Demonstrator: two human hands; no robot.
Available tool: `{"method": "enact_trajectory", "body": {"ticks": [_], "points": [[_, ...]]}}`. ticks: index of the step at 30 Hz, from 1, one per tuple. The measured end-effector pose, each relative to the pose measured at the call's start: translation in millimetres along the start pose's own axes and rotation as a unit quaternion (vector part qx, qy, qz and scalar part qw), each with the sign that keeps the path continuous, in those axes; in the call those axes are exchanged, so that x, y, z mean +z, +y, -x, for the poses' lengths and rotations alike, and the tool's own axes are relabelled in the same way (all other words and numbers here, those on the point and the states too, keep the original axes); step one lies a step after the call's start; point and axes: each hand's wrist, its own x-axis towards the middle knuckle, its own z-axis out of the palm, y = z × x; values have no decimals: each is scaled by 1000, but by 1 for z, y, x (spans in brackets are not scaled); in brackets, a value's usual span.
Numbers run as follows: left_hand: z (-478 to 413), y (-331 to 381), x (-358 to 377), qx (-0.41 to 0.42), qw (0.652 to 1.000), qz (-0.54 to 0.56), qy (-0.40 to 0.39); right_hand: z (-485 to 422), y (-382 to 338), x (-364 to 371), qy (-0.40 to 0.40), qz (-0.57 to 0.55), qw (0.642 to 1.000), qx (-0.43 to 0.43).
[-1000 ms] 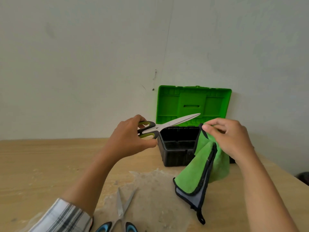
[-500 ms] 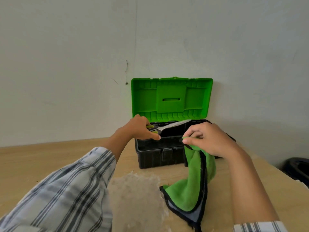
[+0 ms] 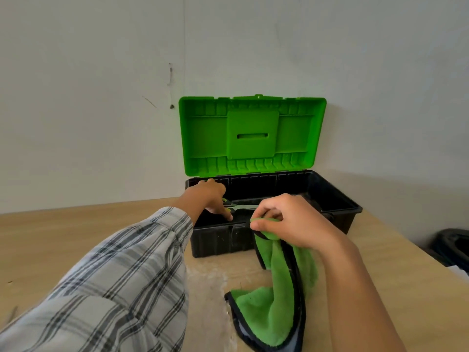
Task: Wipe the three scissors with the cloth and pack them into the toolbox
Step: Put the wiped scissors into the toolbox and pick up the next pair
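Observation:
A black toolbox (image 3: 337, 199) with an upright green lid (image 3: 251, 133) stands open at the back of the wooden table. My left hand (image 3: 208, 198) reaches into its left part and holds the green-handled scissors (image 3: 242, 206) low inside, blades pointing right. My right hand (image 3: 289, 219) hovers at the box's front edge and pinches the green cloth (image 3: 276, 298), which hangs down and trails onto the table. The scissors' handles are mostly hidden by my fingers. No other scissors are in view.
The wooden table (image 3: 63, 240) has a pale rough patch (image 3: 208, 283) in front of the toolbox. A dark object (image 3: 451, 246) sits beyond the table's right edge. A plain wall rises close behind the toolbox.
My left hand has lowered the scissors from above the rim down into the toolbox. The view has moved closer to the box. My right hand still holds the cloth.

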Motion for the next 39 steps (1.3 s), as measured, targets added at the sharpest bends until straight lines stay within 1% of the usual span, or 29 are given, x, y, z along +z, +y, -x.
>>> {"method": "enact_trajectory", "body": {"ticks": [6, 9, 12, 14, 15, 17, 19, 20, 23, 26, 28, 30, 32, 34, 36, 37, 39], "points": [[-11, 3, 14, 11, 998, -16, -53, 0, 4, -1, 5, -16, 1000, 2], [-11, 2, 18, 24, 998, -11, -63, 1, 4, -3, 9, -20, 1000, 2], [-5, 1, 14, 34, 999, -4, -38, 4, 2, -6, 15, -23, 1000, 1], [5, 2, 7, 60, 998, 22, 5, 5, -2, -7, 23, -29, 999, -6], [11, 2, 2, 81, 995, 51, 27, 6, -3, -8, 29, -32, 999, -10], [28, 6, -9, 121, 980, 141, 67, 8, -8, -9, 43, -38, 998, -17], [52, 8, -18, 149, 955, 236, 96, 11, -15, -12, 60, -42, 997, -28], [65, 8, -20, 160, 941, 282, 97, 13, -20, -13, 74, -44, 996, -37], [106, -1, -22, 192, 894, 401, 45, 18, -35, -19, 121, -61, 988, -76], [147, -18, -22, 237, 871, 427, -48, 23, -54, -19, 149, -122, 973, -128], [171, -29, -21, 249, 862, 435, -78, 25, -68, -16, 161, -169, 961, -150], [192, -37, -22, 249, 856, 448, -60, 26, -84, -10, 162, -190, 954, -164], [207, -45, -21, 253, 850, 462, -9, 27, -103, -1, 149, -192, 955, -168], [218, -57, -20, 236, 836, 494, 48, 27, -120, 9, 146, -211, 953, -159], [228, -70, -20, 210, 807, 546, 84, 26, -133, 17, 156, -255, 947, -121], [234, -76, -22, 197, 791, 573, 89, 26, -136, 21, 149, -280, 943, -97], [244, -85, -27, 181, 775, 598, 97, 28, -145, 31, 94, -317, 942, -55]]}}
